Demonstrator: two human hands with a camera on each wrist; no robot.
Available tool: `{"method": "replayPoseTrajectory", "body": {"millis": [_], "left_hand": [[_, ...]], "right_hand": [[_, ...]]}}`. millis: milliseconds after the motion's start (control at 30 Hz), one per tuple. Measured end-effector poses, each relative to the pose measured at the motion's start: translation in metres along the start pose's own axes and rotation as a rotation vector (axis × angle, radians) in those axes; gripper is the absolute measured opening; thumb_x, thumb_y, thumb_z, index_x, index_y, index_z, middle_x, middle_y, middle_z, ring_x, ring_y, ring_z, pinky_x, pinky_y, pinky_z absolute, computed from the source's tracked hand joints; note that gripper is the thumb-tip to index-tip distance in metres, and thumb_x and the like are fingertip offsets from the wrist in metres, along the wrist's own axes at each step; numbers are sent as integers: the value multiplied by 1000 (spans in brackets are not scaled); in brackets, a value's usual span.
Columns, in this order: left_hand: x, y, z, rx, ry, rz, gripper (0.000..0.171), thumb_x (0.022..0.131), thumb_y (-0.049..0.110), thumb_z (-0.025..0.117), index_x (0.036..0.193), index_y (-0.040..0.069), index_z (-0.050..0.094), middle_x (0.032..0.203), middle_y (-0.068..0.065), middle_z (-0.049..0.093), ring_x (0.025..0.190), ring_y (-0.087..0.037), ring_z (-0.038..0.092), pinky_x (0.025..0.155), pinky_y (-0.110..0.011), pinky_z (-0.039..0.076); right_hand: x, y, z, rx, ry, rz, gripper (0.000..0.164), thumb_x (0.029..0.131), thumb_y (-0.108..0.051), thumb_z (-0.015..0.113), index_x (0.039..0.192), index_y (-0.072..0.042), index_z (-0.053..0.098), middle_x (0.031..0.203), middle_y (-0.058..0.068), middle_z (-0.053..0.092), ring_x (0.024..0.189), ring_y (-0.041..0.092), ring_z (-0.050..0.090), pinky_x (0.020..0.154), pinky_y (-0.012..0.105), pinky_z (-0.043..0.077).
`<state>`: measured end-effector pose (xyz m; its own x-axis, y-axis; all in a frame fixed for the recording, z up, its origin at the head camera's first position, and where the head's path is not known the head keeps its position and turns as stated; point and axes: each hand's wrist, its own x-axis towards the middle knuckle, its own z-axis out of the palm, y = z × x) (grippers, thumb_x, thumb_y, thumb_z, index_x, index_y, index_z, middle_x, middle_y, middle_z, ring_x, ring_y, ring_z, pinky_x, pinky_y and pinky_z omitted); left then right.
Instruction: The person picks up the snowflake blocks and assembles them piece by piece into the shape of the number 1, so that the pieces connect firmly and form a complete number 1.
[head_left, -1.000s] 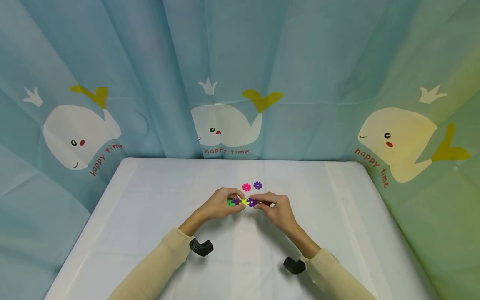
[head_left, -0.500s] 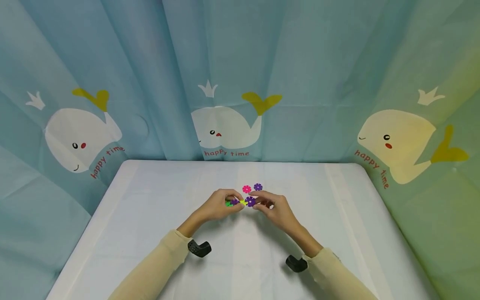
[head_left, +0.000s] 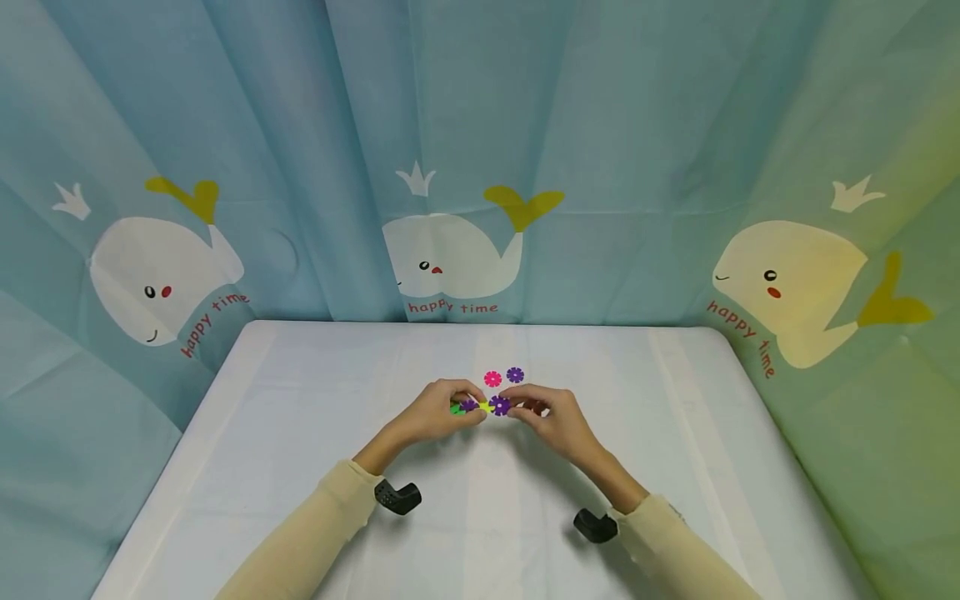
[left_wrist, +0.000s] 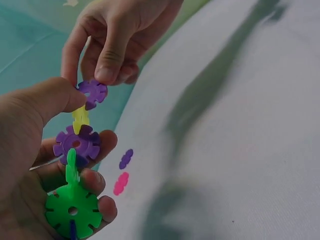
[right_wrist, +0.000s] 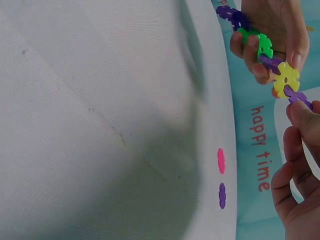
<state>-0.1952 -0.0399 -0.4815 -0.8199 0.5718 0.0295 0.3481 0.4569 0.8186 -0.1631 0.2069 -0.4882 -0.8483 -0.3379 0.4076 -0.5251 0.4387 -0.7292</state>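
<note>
My left hand (head_left: pixel 442 412) holds a chain of interlocking snowflake discs, its thumb and index finger pinching the yellow disc (right_wrist: pixel 286 77). Behind that disc, a purple disc (left_wrist: pixel 76 145) and green discs (left_wrist: pixel 72 212) run back along the curled fingers. More purple discs (right_wrist: pixel 233 17) trail from the chain's far end in the right wrist view. At the other end, a purple disc (head_left: pixel 499 406) is slotted to the yellow one. Thumb and index finger of my right hand (head_left: pixel 553 421) pinch this end disc at its edge. Both hands are above the table.
A loose pink disc (head_left: pixel 492 379) and a loose purple disc (head_left: pixel 515 375) lie on the white-covered table (head_left: pixel 360 350) just beyond the hands. A blue-green curtain (head_left: pixel 630 167) with printed whales hangs behind the table. Black wrist devices (head_left: pixel 398 497) sit by both cuffs.
The end purple disc has turned to face the head camera more and shifted slightly left. My right fingers have eased and regripped its edge. The left hand keeps its hold; the loose discs stay put.
</note>
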Motion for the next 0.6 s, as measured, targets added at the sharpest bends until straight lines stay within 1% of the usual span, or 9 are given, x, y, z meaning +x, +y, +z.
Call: {"method": "replayPoseTrajectory", "body": {"millis": [100, 167, 267, 333, 433, 600], "left_hand": [[1, 0, 2, 27, 11, 28, 29, 93, 25, 75, 119, 13, 70, 102, 0, 71, 91, -14, 64, 81, -36, 51], [1, 0, 3, 39, 22, 59, 33, 92, 21, 76, 122, 12, 68, 100, -1, 72, 86, -13, 64, 77, -34, 51], [0, 2, 5, 55, 35, 108, 35, 90, 17, 77, 124, 10, 67, 100, -2, 73, 83, -15, 64, 74, -32, 50], [0, 2, 6, 87, 38, 131, 36, 90, 16, 78, 123, 12, 67, 101, -2, 73, 83, -15, 63, 74, -30, 50], [1, 2, 7, 143, 28, 148, 38, 89, 16, 79, 124, 13, 66, 102, -3, 73, 83, -17, 62, 75, -29, 50], [1, 2, 10, 233, 11, 145, 36, 89, 20, 81, 122, 15, 67, 100, -3, 73, 83, -13, 62, 75, -28, 51]], "right_hand": [[-1, 1, 1, -2, 1, 12, 25, 87, -3, 80, 111, -12, 79, 96, -2, 78, 72, 8, 65, 64, 26, 54], [-2, 2, 2, -5, 2, 26, 24, 87, -4, 80, 111, -11, 79, 96, -2, 78, 72, 8, 65, 64, 27, 54], [-3, 3, 4, -4, 2, 55, 24, 88, -6, 80, 111, -11, 79, 96, -1, 78, 73, 9, 66, 66, 27, 55], [-4, 4, 4, -3, -2, 77, 24, 88, -7, 80, 112, -10, 79, 94, -1, 78, 75, 10, 67, 67, 28, 56], [-5, 5, 6, 11, -11, 119, 24, 88, -7, 80, 111, -10, 79, 93, -1, 78, 76, 10, 67, 68, 29, 56], [-6, 5, 10, 49, -38, 172, 22, 88, -7, 80, 110, -7, 79, 98, 3, 78, 75, 10, 66, 67, 28, 57]]}}
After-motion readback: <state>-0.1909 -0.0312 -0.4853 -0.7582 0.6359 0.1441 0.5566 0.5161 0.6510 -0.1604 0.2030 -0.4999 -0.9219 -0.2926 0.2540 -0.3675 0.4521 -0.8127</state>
